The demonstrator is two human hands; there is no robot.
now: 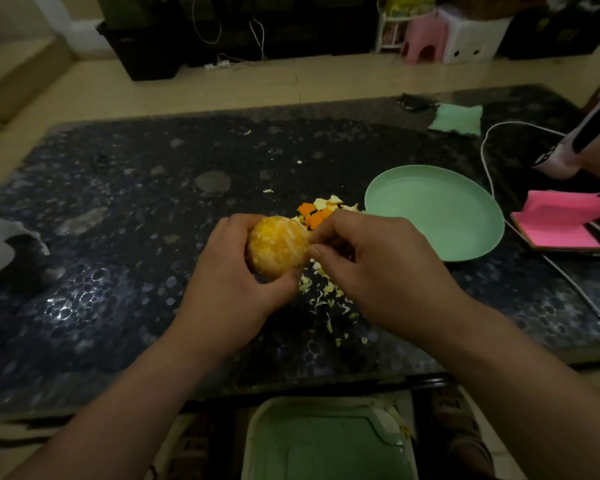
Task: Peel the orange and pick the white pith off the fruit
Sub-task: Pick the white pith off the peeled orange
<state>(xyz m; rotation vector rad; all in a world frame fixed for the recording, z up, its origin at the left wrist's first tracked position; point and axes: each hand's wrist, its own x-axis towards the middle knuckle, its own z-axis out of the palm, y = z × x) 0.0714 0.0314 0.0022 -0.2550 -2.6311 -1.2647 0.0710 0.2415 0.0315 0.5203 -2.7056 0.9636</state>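
Dark speckled table (118, 237), near edge: I note a green bin lid (326, 445) below it. Left hand (229, 271) grips the peeled orange (278, 244) above the tabletop; right hand (378, 258) pinches thumb and forefinger at its right side. Pith scraps (323, 296) lie beneath, peel pieces (317, 213) beyond, beside a mint-green plate (430, 209). Green cloth (458, 119) at far edge.

Two grips are showing, the left grip (229, 271) and the right grip (378, 265), with one orange (278, 244). One green plate (437, 216), one pink notepad (561, 220) and one green cloth (458, 119) are lying on the surface (136, 202).
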